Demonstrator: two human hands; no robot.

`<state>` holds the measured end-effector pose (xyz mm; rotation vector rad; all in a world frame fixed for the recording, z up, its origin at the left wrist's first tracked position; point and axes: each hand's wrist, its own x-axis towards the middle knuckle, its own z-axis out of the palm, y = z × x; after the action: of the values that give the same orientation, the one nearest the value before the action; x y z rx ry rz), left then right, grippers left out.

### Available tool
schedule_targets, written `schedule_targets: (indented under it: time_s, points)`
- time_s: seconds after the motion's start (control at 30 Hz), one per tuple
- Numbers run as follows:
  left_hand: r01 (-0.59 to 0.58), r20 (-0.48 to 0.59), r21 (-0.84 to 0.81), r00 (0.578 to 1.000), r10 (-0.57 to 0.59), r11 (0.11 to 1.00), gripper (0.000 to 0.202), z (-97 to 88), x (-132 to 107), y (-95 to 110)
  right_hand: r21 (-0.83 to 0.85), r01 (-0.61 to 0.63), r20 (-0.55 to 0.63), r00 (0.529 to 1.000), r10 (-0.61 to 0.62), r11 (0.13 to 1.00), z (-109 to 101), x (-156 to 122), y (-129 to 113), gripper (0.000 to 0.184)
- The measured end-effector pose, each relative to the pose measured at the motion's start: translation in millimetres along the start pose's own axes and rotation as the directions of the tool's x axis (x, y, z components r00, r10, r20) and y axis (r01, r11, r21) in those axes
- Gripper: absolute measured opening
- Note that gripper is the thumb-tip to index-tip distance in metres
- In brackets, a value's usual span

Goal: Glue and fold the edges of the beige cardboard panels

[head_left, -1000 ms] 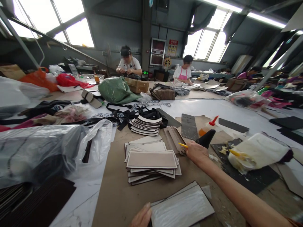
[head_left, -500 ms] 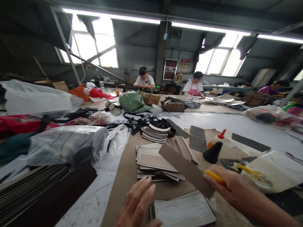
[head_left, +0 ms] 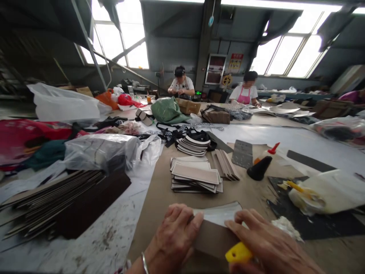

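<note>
Low in the view, a brown strip (head_left: pixel 214 238) lies over a panel with a wet-looking whitish face (head_left: pixel 219 213). My left hand (head_left: pixel 176 236) is closed on the strip's left end, thumb along its top edge. At the other end my right hand (head_left: pixel 262 239) grips the strip with thumb and fingers. Tucked in that same hand is a yellow-handled tool (head_left: pixel 238 252), its working end hidden. Just beyond stands a stack of light panels with dark edges (head_left: pixel 196 175). The hands cover part of the whitish panel.
Right of the hands, a white container (head_left: pixel 336 192) lies tipped with a yellow-handled tool inside. A black cone (head_left: pixel 259 169) hides most of a red-tipped bottle (head_left: pixel 273 148). Dark boards (head_left: pixel 94 205) are piled at left. Two co-workers (head_left: pixel 181 82) sit across the table.
The right hand has brought the brown strip down and toward me, over the whitish panel. My left hand, open before, has closed on its left end. The camera view has tilted down.
</note>
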<state>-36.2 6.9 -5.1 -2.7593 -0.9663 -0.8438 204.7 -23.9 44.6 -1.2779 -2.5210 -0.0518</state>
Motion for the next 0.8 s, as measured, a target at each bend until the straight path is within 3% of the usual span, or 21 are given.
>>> schedule_targets:
  time_s: [0.17, 0.37, 0.47, 0.53, 0.67, 0.8]
  points:
    - [0.092, 0.137, -0.147, 0.988, -0.072, 0.985, 0.060, 9.5, -5, 28, -0.026, -0.008, -0.014, 1.000, 0.008, 1.000, 23, -14, -23, 0.050]
    - [0.110, 0.195, -0.258, 0.979, -0.060, 0.960, 0.052, 19.4, -9, 42, -0.021, 0.003, 0.044, 0.999, -0.002, 1.000, 33, -38, -20, 0.044]
    - [0.109, 0.182, -0.321, 0.982, -0.052, 0.941, 0.069, 22.8, -15, 35, -0.058, -0.019, 0.072, 0.997, 0.023, 0.998, 33, -53, -9, 0.038]
    - [0.150, 0.152, -0.331, 0.983, -0.105, 0.932, 0.076, 27.4, -20, 23, -0.106, -0.061, 0.069, 0.995, 0.069, 0.992, 33, -62, 3, 0.030]
    - [0.268, 0.116, -0.349, 0.963, -0.242, 0.898, 0.076, 44.8, -27, -2, -0.140, -0.179, 0.058, 0.980, 0.189, 0.974, 33, -69, 34, 0.028]
    - [0.342, 0.128, -0.400, 0.940, -0.318, 0.850, 0.073, 60.7, -29, -13, -0.134, -0.215, 0.064, 0.972, 0.224, 0.967, 35, -61, 55, 0.036]
